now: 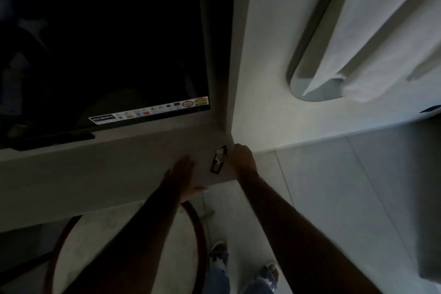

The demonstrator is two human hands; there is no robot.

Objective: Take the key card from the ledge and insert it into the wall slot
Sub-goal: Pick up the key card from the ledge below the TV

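The room is dim. The key card (pixel 217 161), dark with a pale tag on it, lies on the grey ledge (pixel 107 174) near its right end, close to the wall corner. My right hand (pixel 242 159) is just to its right, with curled fingers closed on the card's far end. Further left, my left hand (pixel 183 174) rests flat on the ledge with its fingers spread and its thumb over the front edge, holding nothing. No wall slot is in view.
A dark television (pixel 107 43) hangs above the ledge, with a sticker strip along its bottom edge. A long white unit (pixel 372 31) is mounted on the right wall. A round table with a dark rim (pixel 198 227) stands below the ledge. My shoes (pixel 218 253) stand on the tiled floor.
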